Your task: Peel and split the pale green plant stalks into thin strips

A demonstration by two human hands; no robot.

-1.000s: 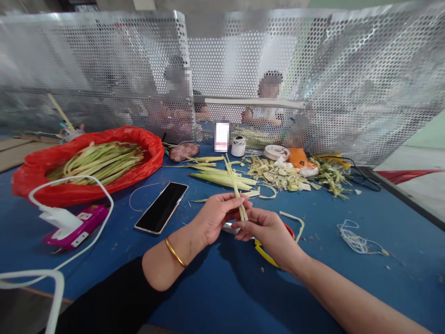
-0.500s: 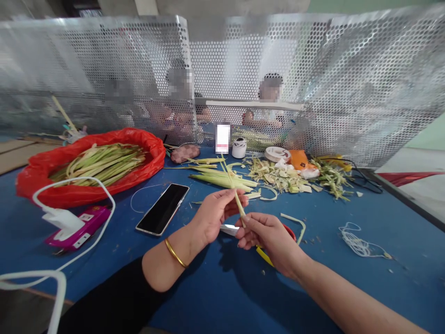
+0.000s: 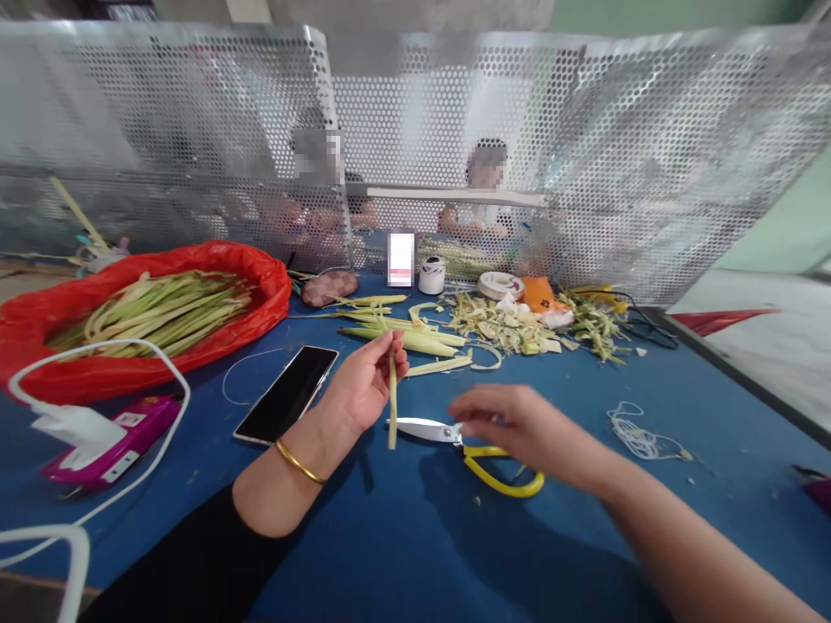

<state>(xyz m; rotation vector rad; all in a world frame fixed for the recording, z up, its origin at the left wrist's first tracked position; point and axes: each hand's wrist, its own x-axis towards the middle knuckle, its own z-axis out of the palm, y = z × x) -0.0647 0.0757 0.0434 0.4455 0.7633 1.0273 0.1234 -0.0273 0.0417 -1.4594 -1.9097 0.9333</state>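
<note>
My left hand [image 3: 363, 381] pinches a thin pale green stalk [image 3: 392, 407] that hangs down to the blue table [image 3: 402, 536]. My right hand [image 3: 512, 426] is blurred by motion and hovers just above the yellow-handled scissors [image 3: 467, 446] lying on the table; its fingers look loosely spread and nothing shows in them. A gold bangle [image 3: 295, 461] is on my left wrist. More trimmed stalks [image 3: 402, 333] lie beyond my hands.
A red bag [image 3: 39, 363] full of green stalks sits at the left, a phone [image 3: 286, 394] beside it, a pink power strip [image 3: 117, 437] with white charger and cable. Peelings pile [image 3: 512, 324], tape rolls, white string [image 3: 640, 437] right. Perforated metal screen [image 3: 584, 156] behind, people beyond it.
My right hand let go of the stalk and moved right and down over the scissors. My left hand keeps the stalk, which now hangs downward. The camera shifted slightly right.
</note>
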